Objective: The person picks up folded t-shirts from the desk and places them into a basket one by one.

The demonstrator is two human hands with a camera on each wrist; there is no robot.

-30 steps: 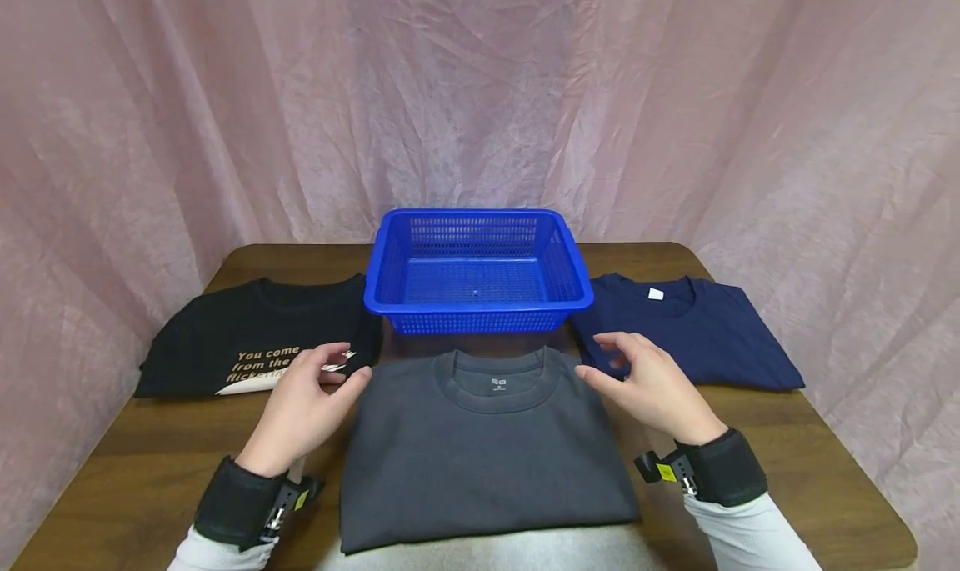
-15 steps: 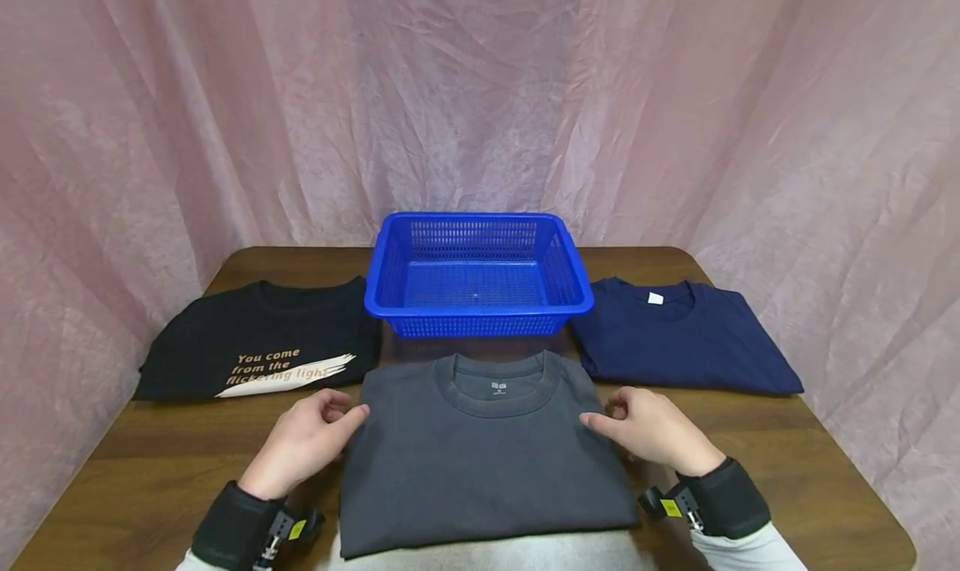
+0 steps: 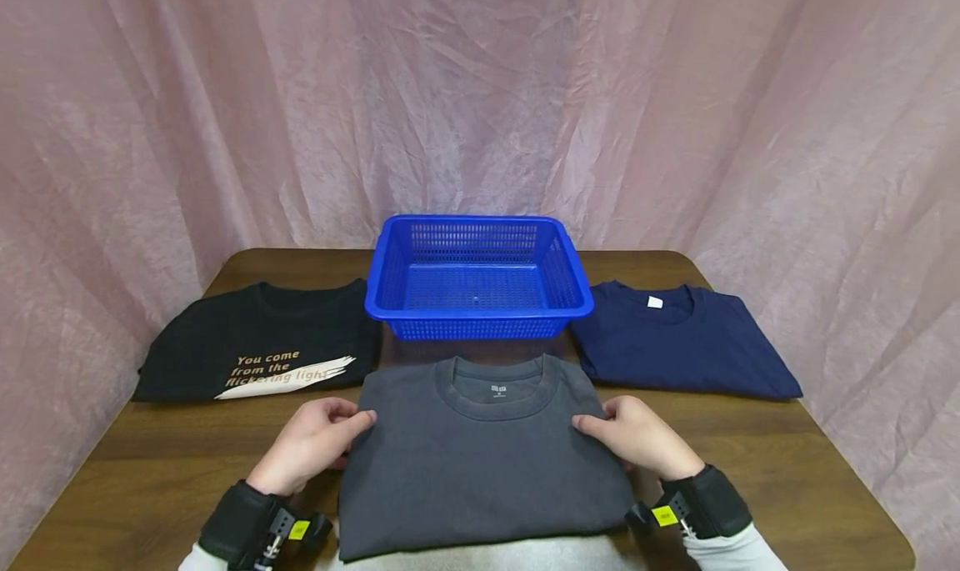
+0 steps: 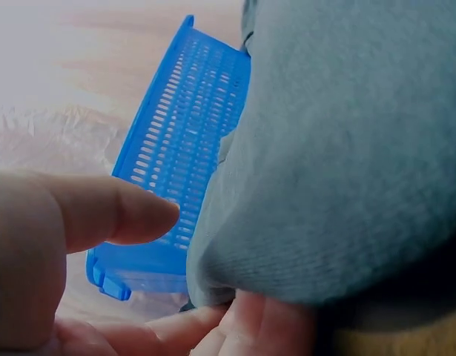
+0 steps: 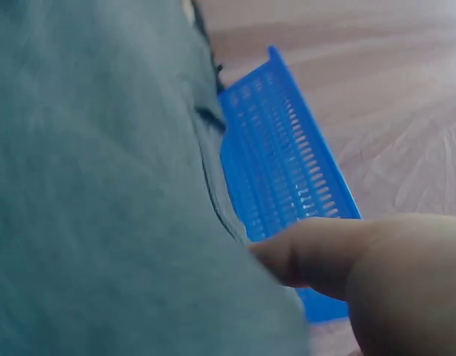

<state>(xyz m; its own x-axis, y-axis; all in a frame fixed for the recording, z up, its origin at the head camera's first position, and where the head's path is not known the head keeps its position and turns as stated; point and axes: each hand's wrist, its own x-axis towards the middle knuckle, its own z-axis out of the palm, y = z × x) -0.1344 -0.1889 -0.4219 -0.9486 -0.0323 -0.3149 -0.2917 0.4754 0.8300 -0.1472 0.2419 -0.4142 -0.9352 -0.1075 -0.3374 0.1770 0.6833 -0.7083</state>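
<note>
A folded dark grey T-shirt [image 3: 487,463] lies at the front middle of the table, neckline facing away from me. My left hand [image 3: 311,442] holds its left edge, thumb over the top and fingers underneath. In the left wrist view a gap shows between the left thumb [image 4: 131,211] and the cloth, while the fingertips [image 4: 261,322] are tucked under the fold. At the right edge, my right hand [image 3: 641,438] grips the shirt with its thumb on top; its other fingers are hidden below the cloth.
Behind the shirt stands an empty blue plastic basket [image 3: 480,313]. A folded black T-shirt [image 3: 217,329] with printed lettering lies to its left, and a folded navy T-shirt [image 3: 690,346] to its right. A pink curtain [image 3: 480,96] hangs beyond the wooden table [image 3: 810,488].
Both hands have come down from above the grey T-shirt's upper corners to its side edges, their fingers moving under the cloth. The basket and the other shirts have stayed put.
</note>
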